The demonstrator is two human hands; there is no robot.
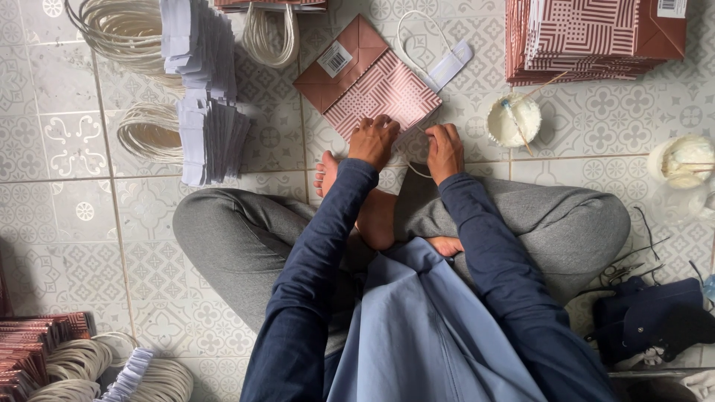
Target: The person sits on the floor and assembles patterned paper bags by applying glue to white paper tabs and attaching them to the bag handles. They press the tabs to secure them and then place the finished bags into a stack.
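A flat pink paper bag (372,82) with a white line pattern and a brown folded bottom lies on the tiled floor in front of my crossed legs. My left hand (374,139) presses down on the bag's near edge with its fingers curled. My right hand (445,150) rests beside it at the same edge and pinches a thin white cord that loops down below the hand. A white paper strip with a cord loop (445,64) lies at the bag's far right corner.
A stack of matching flat bags (588,37) lies at the top right. Two white bowls of glue with sticks (512,119) (681,160) stand on the right. White paper strips (205,89) and cord coils (149,132) are piled at the left. A dark bag (655,316) sits at the lower right.
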